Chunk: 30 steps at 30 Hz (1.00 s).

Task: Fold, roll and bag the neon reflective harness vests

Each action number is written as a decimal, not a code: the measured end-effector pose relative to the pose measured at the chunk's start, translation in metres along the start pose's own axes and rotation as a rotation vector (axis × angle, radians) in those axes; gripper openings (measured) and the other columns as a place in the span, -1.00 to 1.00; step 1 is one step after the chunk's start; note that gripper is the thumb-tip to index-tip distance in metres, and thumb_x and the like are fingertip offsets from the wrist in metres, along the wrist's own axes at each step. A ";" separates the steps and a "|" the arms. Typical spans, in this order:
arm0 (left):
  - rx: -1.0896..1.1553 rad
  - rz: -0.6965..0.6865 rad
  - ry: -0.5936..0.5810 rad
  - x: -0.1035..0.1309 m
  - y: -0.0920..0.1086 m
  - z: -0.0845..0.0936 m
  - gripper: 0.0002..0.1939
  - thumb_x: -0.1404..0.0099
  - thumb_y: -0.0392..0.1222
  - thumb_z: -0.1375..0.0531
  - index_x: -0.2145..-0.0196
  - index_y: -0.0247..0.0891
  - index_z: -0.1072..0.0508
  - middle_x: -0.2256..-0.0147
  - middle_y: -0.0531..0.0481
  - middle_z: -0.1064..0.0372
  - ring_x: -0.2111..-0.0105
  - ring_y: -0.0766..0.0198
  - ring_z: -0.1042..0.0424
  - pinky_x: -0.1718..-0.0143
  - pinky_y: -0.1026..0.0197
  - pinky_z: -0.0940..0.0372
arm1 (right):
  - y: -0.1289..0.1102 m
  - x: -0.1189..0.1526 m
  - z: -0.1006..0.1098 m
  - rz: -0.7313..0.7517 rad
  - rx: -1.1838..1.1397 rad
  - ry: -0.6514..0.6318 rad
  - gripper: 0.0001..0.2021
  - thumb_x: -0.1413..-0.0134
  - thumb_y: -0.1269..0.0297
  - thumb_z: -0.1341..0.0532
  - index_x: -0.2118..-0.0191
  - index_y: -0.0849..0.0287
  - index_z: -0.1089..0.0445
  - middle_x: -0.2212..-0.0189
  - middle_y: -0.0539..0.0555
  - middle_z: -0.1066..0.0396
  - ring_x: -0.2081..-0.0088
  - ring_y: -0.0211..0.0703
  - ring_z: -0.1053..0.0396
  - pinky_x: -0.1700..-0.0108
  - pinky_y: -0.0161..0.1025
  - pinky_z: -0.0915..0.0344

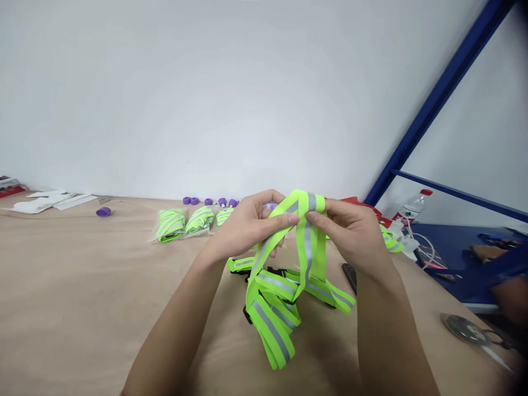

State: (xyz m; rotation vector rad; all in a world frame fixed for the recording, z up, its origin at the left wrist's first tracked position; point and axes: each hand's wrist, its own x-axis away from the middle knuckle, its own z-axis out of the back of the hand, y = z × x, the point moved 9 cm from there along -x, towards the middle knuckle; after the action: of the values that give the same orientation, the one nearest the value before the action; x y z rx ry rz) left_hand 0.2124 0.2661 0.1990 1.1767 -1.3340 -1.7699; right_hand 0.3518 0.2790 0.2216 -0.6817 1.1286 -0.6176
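Note:
Both hands hold up a neon yellow-green reflective strap harness [307, 247] with silver stripes along its bands. My left hand [251, 223] pinches a band between thumb and fingers on the left. On the other side my right hand [350, 228] grips the upper right part of the same harness, its thumb close to the left thumb. The lower straps hang in folds over the table, and a black buckle [275, 271] shows among them. Whether the lowest loop touches the table I cannot tell.
Clear bags with folded green straps [171, 224] lie behind my left hand. Purple rolls [208, 202] line the wall, and one purple piece [103, 212] lies farther left beside white papers [43, 201]. A bottle [413, 206] and blue metal frame [437, 91] stand at right.

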 end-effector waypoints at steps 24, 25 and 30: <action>0.036 -0.074 -0.007 -0.004 -0.007 0.012 -0.72 -0.36 0.00 -0.24 0.31 -0.30 -0.44 0.51 0.02 -0.45 0.60 0.31 -0.44 0.57 0.30 -0.34 | 0.006 0.001 0.003 -0.011 -0.122 0.097 -0.19 -0.24 0.08 -0.23 -0.45 -0.20 0.23 -0.04 0.06 -0.51 0.26 -0.06 -0.55 0.26 -0.09 -0.53; 0.018 -0.070 -0.001 -0.003 -0.006 0.011 -0.72 -0.35 0.01 -0.25 0.29 -0.30 -0.45 0.49 0.02 -0.44 0.60 0.33 -0.43 0.57 0.31 -0.33 | 0.006 0.000 0.003 -0.017 -0.105 0.096 -0.23 -0.25 0.07 -0.22 -0.45 -0.20 0.18 -0.06 0.07 -0.50 0.26 -0.05 -0.55 0.27 -0.08 -0.53; -0.183 -0.162 0.148 0.003 0.012 0.013 -0.70 -0.30 0.05 -0.29 0.27 -0.28 -0.52 0.39 0.01 -0.41 0.46 0.34 -0.37 0.48 0.33 -0.27 | 0.006 0.001 -0.003 -0.025 -0.097 0.099 -0.35 -0.24 0.06 -0.21 -0.39 -0.16 -0.03 -0.06 0.08 -0.50 0.21 -0.02 -0.54 0.26 -0.05 -0.53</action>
State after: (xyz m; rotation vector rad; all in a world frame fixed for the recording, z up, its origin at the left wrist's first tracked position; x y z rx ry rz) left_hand 0.1985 0.2650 0.2110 1.3146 -0.9933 -1.8341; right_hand 0.3494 0.2821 0.2154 -0.7567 1.2495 -0.6263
